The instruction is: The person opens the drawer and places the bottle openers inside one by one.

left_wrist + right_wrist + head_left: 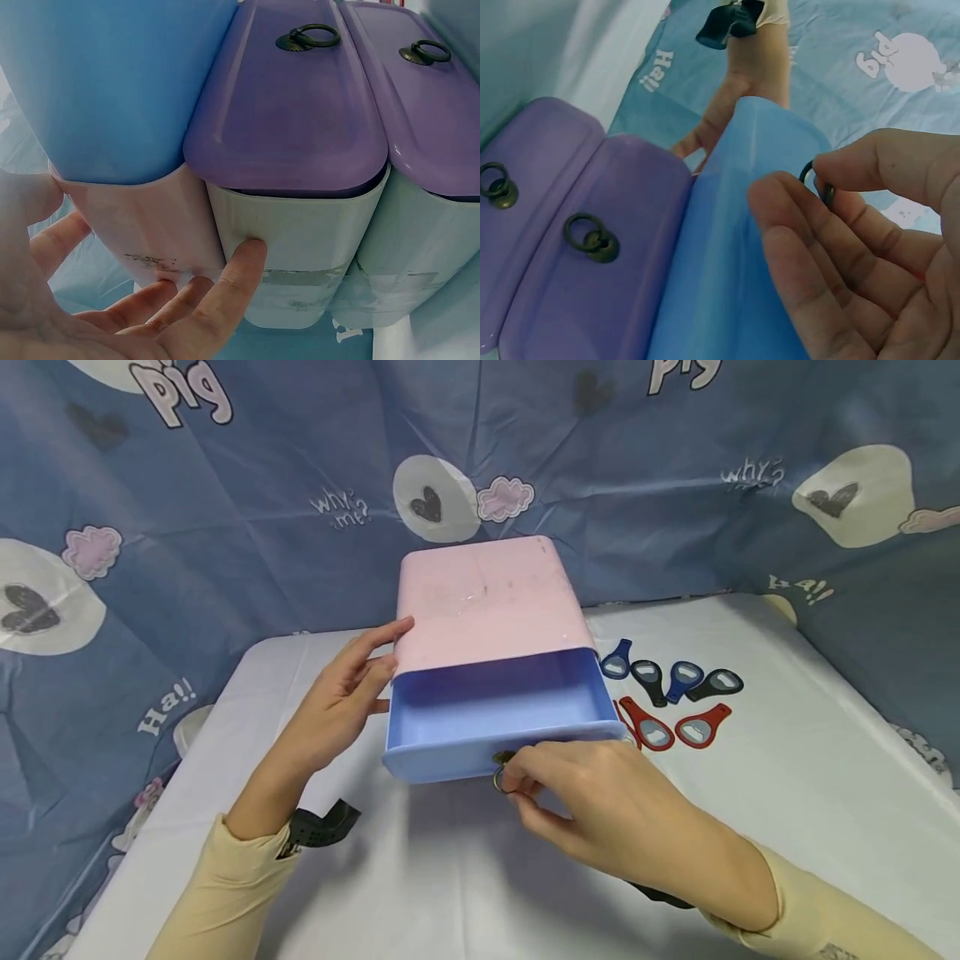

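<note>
A pink drawer box [480,602] stands on the table with its light blue drawer [442,764] pulled partway out. The drawer's visible inside holds nothing. My right hand [592,793] pinches the small dark metal ring pull [498,779] on the drawer front between thumb and finger. My left hand [337,702] rests against the box's left side, its fingers spread. From the left wrist, those fingers touch the pink casing [161,232] and a pale casing [292,240] below it. Two purple drawers [292,112] with ring pulls sit beneath the blue one, both pushed in.
Right of the box lie several bottle openers: blue, black [649,681] and red [702,727]. One red opener is partly hidden by the drawer. A white cloth [420,877] covers the table. Behind hangs a blue patterned curtain [300,460].
</note>
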`<state>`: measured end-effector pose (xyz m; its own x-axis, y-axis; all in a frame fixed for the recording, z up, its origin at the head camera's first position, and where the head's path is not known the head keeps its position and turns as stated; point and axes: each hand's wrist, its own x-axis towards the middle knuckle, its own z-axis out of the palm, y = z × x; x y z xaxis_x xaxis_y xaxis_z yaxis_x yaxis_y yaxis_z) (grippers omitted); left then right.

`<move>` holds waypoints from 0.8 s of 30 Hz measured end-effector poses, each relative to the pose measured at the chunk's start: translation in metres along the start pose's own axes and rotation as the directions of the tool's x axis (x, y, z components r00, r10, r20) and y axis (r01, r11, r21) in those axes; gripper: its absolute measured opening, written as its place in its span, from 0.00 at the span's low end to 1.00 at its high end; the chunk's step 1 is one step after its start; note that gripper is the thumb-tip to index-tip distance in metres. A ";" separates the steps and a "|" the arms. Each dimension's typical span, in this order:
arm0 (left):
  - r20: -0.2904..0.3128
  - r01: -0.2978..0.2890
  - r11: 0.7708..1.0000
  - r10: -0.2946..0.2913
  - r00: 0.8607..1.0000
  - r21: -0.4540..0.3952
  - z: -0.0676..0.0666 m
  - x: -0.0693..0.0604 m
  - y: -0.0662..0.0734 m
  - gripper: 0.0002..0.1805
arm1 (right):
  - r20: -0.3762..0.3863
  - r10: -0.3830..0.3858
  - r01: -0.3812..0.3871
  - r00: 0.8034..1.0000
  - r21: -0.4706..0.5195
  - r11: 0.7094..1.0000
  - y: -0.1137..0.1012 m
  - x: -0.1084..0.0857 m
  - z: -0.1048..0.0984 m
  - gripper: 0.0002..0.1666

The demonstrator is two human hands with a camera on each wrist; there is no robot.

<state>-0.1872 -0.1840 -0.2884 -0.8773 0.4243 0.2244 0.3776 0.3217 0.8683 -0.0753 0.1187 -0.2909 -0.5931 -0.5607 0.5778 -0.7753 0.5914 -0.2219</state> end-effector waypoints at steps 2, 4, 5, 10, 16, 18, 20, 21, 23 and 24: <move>-0.001 0.003 1.000 -0.003 1.000 0.004 0.001 -0.001 0.000 0.27 | 0.002 -0.008 0.008 1.000 0.005 1.000 -0.002 -0.002 -0.001 0.13; 0.000 0.010 1.000 -0.010 1.000 0.005 0.001 -0.002 0.000 0.27 | 0.007 -0.015 0.015 1.000 0.008 1.000 -0.005 -0.004 -0.001 0.14; -0.001 0.017 1.000 -0.017 1.000 0.010 0.002 -0.003 0.000 0.27 | 0.008 -0.020 0.020 1.000 0.013 1.000 -0.006 -0.006 -0.001 0.14; -0.003 0.022 1.000 -0.022 1.000 0.020 0.002 -0.007 -0.002 0.27 | 0.008 -0.050 0.050 0.999 0.024 0.998 -0.010 -0.009 0.000 0.17; 0.001 0.005 1.000 -0.005 1.000 0.002 0.002 -0.006 -0.001 0.27 | 0.015 -0.075 0.075 0.997 0.028 0.997 -0.013 -0.011 -0.003 0.18; -0.001 0.007 1.000 -0.007 1.000 0.005 0.002 -0.005 -0.001 0.27 | 0.027 -0.076 0.075 0.997 0.032 0.997 -0.014 -0.012 -0.005 0.18; -0.005 0.006 1.000 -0.006 1.000 0.010 0.002 -0.004 -0.001 0.27 | 0.037 -0.075 0.074 0.996 0.035 0.997 -0.015 -0.012 -0.006 0.18; -0.007 0.006 1.000 -0.006 1.000 0.012 0.001 -0.003 -0.001 0.27 | 0.043 -0.076 0.074 0.996 0.036 0.997 -0.015 -0.012 -0.007 0.18; -0.009 0.005 1.000 -0.004 1.000 0.016 0.001 -0.002 0.000 0.26 | 0.061 -0.066 0.063 0.996 0.046 0.997 -0.015 -0.012 -0.008 0.18; -0.010 0.003 1.000 -0.002 1.000 0.014 0.001 -0.001 0.000 0.26 | 0.066 -0.063 0.060 0.996 0.048 0.997 -0.015 -0.012 -0.009 0.18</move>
<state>-0.1857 -0.1832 -0.2892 -0.8811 0.4152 0.2265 0.3795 0.3349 0.8624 -0.0549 0.1217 -0.2874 -0.5564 -0.6338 0.5373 -0.8187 0.5286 -0.2242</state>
